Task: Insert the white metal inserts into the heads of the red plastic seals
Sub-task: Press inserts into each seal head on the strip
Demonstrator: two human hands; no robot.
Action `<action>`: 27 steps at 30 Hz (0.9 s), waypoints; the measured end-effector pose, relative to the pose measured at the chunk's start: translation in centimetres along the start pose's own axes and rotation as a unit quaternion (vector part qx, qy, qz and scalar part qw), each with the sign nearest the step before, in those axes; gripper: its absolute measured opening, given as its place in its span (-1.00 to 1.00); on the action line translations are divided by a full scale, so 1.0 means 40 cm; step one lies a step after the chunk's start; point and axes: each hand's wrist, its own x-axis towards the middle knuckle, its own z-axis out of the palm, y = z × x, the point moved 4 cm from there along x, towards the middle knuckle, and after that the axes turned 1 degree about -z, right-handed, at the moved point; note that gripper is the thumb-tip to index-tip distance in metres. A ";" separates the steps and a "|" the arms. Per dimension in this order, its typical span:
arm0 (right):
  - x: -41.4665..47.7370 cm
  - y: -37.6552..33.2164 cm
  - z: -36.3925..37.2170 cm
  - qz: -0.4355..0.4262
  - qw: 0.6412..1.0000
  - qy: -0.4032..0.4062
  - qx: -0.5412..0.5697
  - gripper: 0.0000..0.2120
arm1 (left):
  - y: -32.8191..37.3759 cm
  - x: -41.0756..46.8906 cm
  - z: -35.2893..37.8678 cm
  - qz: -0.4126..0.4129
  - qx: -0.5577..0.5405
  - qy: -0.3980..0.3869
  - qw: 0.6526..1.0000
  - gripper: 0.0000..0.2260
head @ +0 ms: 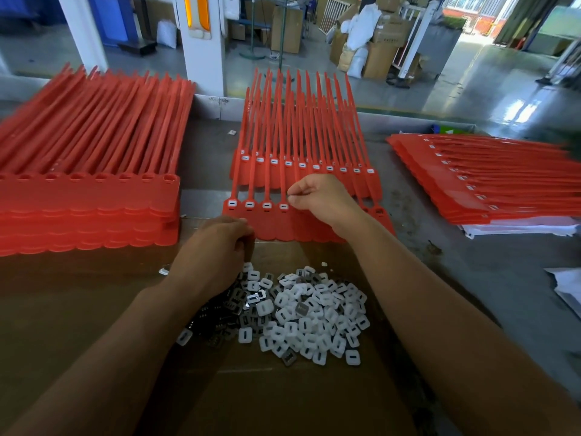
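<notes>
Insert pile [314,313] just before seal row [273,226]

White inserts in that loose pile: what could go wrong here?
The pile of inserts lies mixed, some white side up, some dark metal side up, so one could go in flipped. The right hand pinches an insert over the next empty head in the front strip of seals; crooked, it might pop out. The left forearm hangs over the pile's edge and could scatter it.
</notes>
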 end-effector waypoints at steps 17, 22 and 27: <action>-0.173 -0.044 0.028 -0.087 0.940 -0.273 -0.186 -0.92 | -0.002 0.002 0.003 -0.008 0.015 -0.009 1.000 -0.65; -0.176 -0.043 0.034 -0.094 0.939 -0.264 -0.202 -0.84 | -0.005 0.003 0.004 -0.007 0.013 -0.008 1.000 -0.65; -0.174 -0.043 0.022 -0.099 0.952 -0.247 -0.151 -0.90 | -0.005 0.003 0.005 -0.008 0.012 -0.007 1.000 -0.66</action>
